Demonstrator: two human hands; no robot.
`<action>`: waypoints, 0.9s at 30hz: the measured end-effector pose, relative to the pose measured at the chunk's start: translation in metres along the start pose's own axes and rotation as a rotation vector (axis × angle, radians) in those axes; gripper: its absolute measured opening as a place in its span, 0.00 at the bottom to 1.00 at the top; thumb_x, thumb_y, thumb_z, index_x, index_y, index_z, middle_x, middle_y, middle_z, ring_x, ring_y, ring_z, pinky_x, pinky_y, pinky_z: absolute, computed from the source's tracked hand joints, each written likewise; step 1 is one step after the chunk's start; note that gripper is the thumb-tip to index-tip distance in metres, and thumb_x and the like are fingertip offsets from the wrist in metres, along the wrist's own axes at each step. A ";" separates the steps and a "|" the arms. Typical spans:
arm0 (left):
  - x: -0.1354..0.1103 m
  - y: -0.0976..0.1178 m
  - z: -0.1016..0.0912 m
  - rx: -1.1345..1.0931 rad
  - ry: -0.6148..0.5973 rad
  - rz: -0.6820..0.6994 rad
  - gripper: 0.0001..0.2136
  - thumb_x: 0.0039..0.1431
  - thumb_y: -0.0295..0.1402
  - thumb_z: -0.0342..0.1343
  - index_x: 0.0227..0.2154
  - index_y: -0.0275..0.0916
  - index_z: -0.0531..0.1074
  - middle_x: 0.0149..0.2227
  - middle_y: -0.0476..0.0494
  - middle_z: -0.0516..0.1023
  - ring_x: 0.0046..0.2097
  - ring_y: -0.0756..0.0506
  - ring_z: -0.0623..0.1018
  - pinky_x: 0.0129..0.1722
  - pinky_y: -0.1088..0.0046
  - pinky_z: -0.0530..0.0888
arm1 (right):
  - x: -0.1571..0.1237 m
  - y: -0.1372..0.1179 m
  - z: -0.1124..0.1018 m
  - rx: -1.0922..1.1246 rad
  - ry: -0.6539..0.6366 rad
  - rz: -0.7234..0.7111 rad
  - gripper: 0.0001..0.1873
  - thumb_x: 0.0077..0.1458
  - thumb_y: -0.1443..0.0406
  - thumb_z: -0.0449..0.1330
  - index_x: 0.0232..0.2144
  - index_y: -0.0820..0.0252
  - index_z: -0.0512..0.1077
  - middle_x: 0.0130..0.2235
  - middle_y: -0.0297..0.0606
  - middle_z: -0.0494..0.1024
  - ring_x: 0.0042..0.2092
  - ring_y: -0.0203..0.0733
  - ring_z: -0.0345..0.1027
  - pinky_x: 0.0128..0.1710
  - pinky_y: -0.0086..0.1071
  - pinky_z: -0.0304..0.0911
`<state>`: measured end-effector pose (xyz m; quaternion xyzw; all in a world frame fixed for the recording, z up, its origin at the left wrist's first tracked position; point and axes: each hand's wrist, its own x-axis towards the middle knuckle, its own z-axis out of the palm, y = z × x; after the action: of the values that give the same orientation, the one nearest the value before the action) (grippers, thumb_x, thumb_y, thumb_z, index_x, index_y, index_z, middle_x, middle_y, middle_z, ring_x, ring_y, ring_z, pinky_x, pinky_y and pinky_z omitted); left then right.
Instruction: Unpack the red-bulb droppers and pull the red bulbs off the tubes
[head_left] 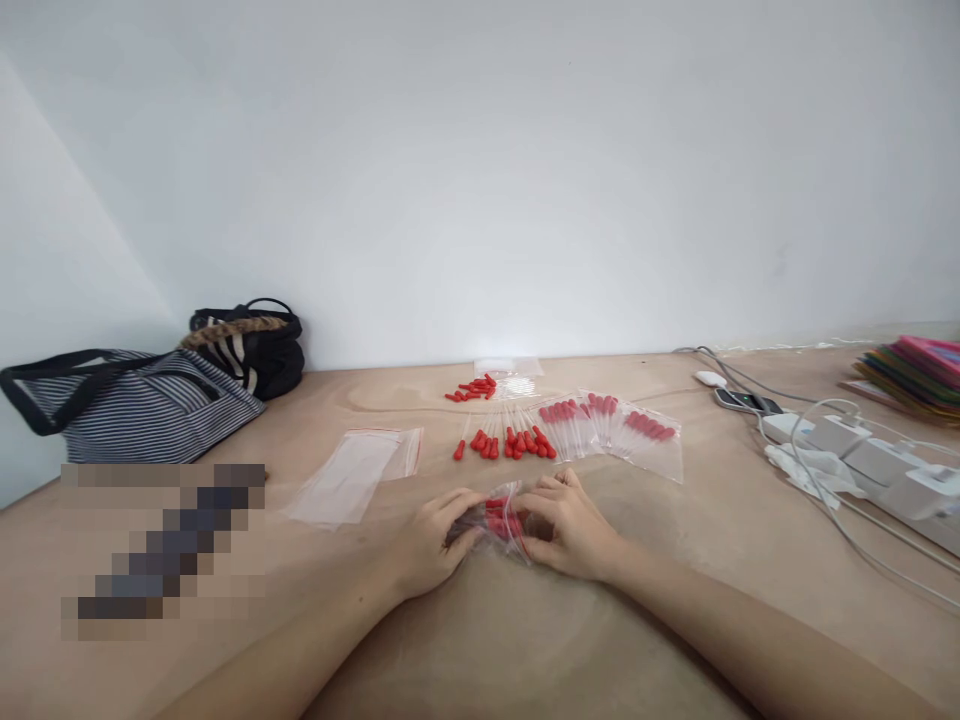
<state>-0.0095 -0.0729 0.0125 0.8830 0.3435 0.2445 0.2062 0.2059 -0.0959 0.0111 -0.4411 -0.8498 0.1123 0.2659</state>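
Note:
Between my hands is a clear plastic zip bag (501,520) with red-bulbed droppers inside. My left hand (431,540) grips its left side, fingers curled round it. On the right, my right hand (568,525) pinches the other end of the bag. Just beyond lie several loose droppers (514,442) with red bulbs toward me and clear tubes pointing away. To their right are filled bags of droppers (649,425), fanned out. Farther back lie loose red rubber bulbs (472,388) next to clear tubes (517,385). Flat empty zip bags (352,475) rest to the left.
A striped bag (161,400) and a black bag (274,350) stand at the left, behind a pixelated dark object (180,545). At the right are white chargers (885,455) with cables, a small dark device (746,402) and a stack of colourful sheets (915,375). A wall closes the back.

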 end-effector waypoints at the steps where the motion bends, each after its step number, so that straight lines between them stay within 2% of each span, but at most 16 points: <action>1: 0.000 0.000 0.000 -0.002 0.003 0.003 0.13 0.55 0.27 0.49 0.44 0.40 0.65 0.44 0.45 0.73 0.44 0.46 0.73 0.45 0.69 0.69 | 0.000 -0.001 0.000 0.007 0.001 0.013 0.13 0.42 0.64 0.61 0.35 0.53 0.70 0.30 0.31 0.74 0.34 0.38 0.62 0.36 0.32 0.43; 6: 0.001 0.002 -0.001 0.000 0.006 -0.009 0.13 0.54 0.27 0.50 0.43 0.40 0.66 0.44 0.45 0.73 0.44 0.46 0.73 0.45 0.69 0.69 | 0.003 -0.002 0.002 0.126 0.007 0.099 0.11 0.42 0.65 0.61 0.33 0.50 0.71 0.31 0.29 0.75 0.36 0.37 0.64 0.38 0.33 0.44; 12: 0.000 0.004 -0.004 0.006 -0.031 0.030 0.14 0.55 0.27 0.49 0.45 0.41 0.65 0.44 0.45 0.73 0.43 0.47 0.73 0.43 0.71 0.70 | 0.003 0.002 0.002 0.141 0.032 0.085 0.13 0.38 0.70 0.58 0.31 0.54 0.70 0.24 0.28 0.71 0.31 0.35 0.63 0.38 0.33 0.47; 18: 0.000 0.004 -0.005 -0.010 -0.032 0.028 0.12 0.55 0.28 0.49 0.43 0.40 0.66 0.43 0.45 0.74 0.42 0.47 0.73 0.42 0.71 0.70 | 0.001 0.008 0.002 0.159 0.095 0.100 0.16 0.39 0.70 0.57 0.35 0.55 0.70 0.25 0.28 0.71 0.30 0.34 0.63 0.41 0.35 0.49; 22: 0.000 0.004 -0.004 -0.009 -0.021 -0.010 0.11 0.55 0.28 0.48 0.42 0.41 0.67 0.42 0.46 0.75 0.42 0.47 0.74 0.42 0.70 0.69 | 0.001 0.011 0.000 0.155 0.019 0.117 0.11 0.43 0.66 0.57 0.33 0.55 0.70 0.26 0.30 0.72 0.32 0.36 0.64 0.41 0.35 0.50; 25: 0.000 0.002 -0.003 -0.001 -0.023 -0.015 0.10 0.56 0.28 0.47 0.41 0.40 0.67 0.41 0.46 0.75 0.41 0.47 0.74 0.42 0.70 0.69 | 0.001 0.008 -0.002 0.122 -0.021 0.094 0.13 0.41 0.62 0.61 0.34 0.56 0.68 0.29 0.30 0.73 0.34 0.38 0.65 0.40 0.34 0.49; 27: 0.000 0.002 -0.002 0.003 -0.018 -0.008 0.10 0.56 0.28 0.47 0.40 0.40 0.67 0.40 0.46 0.75 0.41 0.47 0.74 0.41 0.70 0.69 | 0.001 0.004 -0.001 0.083 -0.019 0.065 0.12 0.43 0.64 0.60 0.34 0.55 0.67 0.30 0.30 0.74 0.34 0.37 0.64 0.40 0.34 0.49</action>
<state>-0.0101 -0.0736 0.0152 0.8842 0.3454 0.2351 0.2087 0.2090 -0.0926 0.0110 -0.4562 -0.8320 0.1603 0.2720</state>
